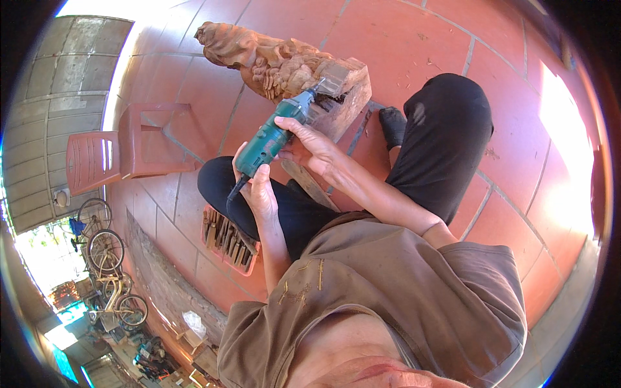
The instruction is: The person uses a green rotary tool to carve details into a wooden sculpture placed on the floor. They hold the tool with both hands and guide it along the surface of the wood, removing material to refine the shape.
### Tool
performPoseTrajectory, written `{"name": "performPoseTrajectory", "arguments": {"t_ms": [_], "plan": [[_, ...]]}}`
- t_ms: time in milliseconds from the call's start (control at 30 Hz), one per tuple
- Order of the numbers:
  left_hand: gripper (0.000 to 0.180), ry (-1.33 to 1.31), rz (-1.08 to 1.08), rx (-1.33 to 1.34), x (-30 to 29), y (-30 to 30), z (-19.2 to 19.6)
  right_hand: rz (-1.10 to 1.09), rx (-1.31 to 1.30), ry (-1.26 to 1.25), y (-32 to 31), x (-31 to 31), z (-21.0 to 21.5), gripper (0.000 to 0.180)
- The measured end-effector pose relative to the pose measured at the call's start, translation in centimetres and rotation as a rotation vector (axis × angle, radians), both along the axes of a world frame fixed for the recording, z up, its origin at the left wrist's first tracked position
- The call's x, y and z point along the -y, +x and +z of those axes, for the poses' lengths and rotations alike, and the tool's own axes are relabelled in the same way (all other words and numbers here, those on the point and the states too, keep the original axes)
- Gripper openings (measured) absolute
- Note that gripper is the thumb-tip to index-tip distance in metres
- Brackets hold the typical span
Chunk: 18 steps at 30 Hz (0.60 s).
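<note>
Now both hands, left hand (259, 187); right hand (309, 145), grip the green grinder (272, 137).

One green power tool (272, 137), one carved wooden figure (278, 61), one red plastic chair (123, 149), one red tray of chisels (228, 240), two hands: left (257, 187), right (310, 145). Three bicycles (107, 252) stand at the left edge.

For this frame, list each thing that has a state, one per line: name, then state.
Green power tool: gripped in both hands, its tip against the carving.
Wooden carving: lying on the tiled floor, its base end at the tool's tip.
Left hand: closed on the tool's rear end, by the cord.
Right hand: closed on the tool's body.
Red plastic chair: tipped over on its side.
Red tray of chisels: on the floor, full.
Bicycles: parked outside.
</note>
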<state>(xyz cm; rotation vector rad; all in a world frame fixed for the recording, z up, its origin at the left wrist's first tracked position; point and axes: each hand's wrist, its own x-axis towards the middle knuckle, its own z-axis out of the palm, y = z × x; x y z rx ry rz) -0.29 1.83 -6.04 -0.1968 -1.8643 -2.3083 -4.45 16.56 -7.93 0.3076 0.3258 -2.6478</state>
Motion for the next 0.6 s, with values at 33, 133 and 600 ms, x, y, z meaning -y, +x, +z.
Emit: {"name": "performPoseTrajectory", "arguments": {"t_ms": [33, 133, 600], "plan": [[0.066, 0.000, 0.005, 0.002, -0.05, -0.01, 0.01, -0.008, 0.004, -0.005, 0.01, 0.01, 0.00, 0.034], [0.067, 0.005, 0.001, 0.004, -0.37, 0.11, 0.46, -0.024, 0.010, -0.013, 0.13, -0.03, 0.05, 0.033], [0.067, 0.010, 0.002, 0.033, -0.24, 0.34, 0.30, -0.021, 0.021, 0.003, 0.70, -0.22, -0.06, 0.033]]}}
